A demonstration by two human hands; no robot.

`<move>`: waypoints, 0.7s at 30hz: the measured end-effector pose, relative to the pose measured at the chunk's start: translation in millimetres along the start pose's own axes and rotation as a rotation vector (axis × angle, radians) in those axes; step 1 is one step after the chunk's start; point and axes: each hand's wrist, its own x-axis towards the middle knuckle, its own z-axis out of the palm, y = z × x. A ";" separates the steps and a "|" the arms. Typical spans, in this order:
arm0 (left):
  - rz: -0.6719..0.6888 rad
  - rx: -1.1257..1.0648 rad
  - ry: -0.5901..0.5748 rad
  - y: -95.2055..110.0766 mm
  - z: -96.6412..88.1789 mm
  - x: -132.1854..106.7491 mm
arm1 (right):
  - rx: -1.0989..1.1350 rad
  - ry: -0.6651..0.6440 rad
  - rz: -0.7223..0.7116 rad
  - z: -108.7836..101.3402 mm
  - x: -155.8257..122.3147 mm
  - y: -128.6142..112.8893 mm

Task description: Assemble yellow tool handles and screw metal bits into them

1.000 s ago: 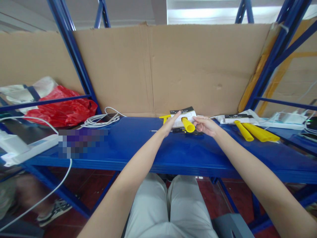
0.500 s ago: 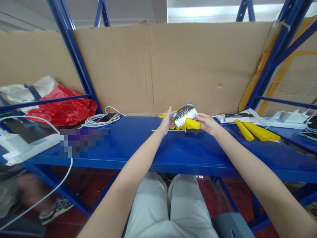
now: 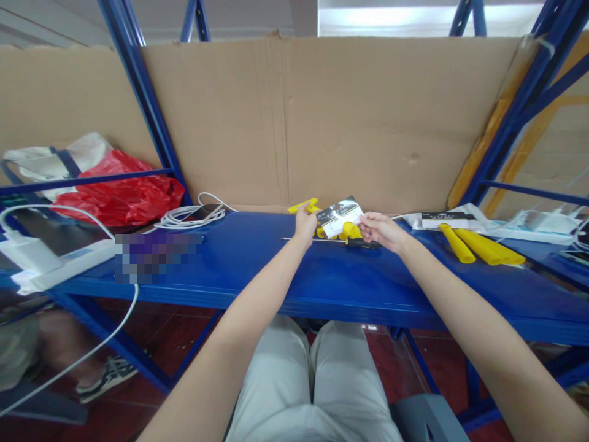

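A white card-like packet with a black printed band is held tilted above the blue shelf. My right hand pinches its right edge between thumb and fingers. At its left edge, my left hand has its fingers closed; some fingertips are hidden behind it. A short yellow tube shows at the packet's lower right, close to my right fingers. Several yellow pieces are partly covered below it, and another yellow piece lies behind my left hand. Beneath lies a screwdriver with a black handle, its shaft pointing left.
To the right lie yellow cone-like tubes beside a bagged packet and a power strip. On the left are a coiled white cable, a red plastic bag and another power strip. A cardboard sheet stands behind.
My left thumb has bent down from upright, and the left fingers have closed at the packet's edge. The packet is slightly turned. More of the yellow piece behind my left hand shows.
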 end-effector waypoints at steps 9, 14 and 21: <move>-0.033 -0.057 0.181 12.2 -15.1 12.2 | 0.112 0.238 0.005 -6.7 1.8 -8.5; -0.079 -0.025 0.241 15.2 -19.2 16.4 | 0.136 0.482 0.020 -20.0 8.5 -6.8; -0.209 0.023 0.122 11.0 -13.6 17.8 | 0.106 0.718 0.030 -38.3 11.4 0.5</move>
